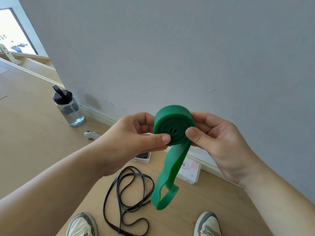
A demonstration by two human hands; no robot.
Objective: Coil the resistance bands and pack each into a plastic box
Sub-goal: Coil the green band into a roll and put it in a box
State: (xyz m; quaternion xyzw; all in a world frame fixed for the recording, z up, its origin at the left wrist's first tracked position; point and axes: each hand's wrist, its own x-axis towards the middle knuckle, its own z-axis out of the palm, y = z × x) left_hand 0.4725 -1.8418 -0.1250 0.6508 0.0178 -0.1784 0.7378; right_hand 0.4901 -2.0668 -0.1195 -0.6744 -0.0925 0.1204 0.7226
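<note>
Water bottle (68, 108) stands on the floor (34, 133) at left, near the wall. Left hand (136, 135) and right hand (218, 138) pinch the green band (172, 123) in mid-air. Its coil face is turned toward the camera, and the free tail hangs nearly vertical. Black band (129, 198) lies loose on the floor below. White box (192, 174) sits by the baseboard at right.

Matt rubbery green band (173, 126); wood-look floor (34, 133); clear plastic bottle (70, 111).
</note>
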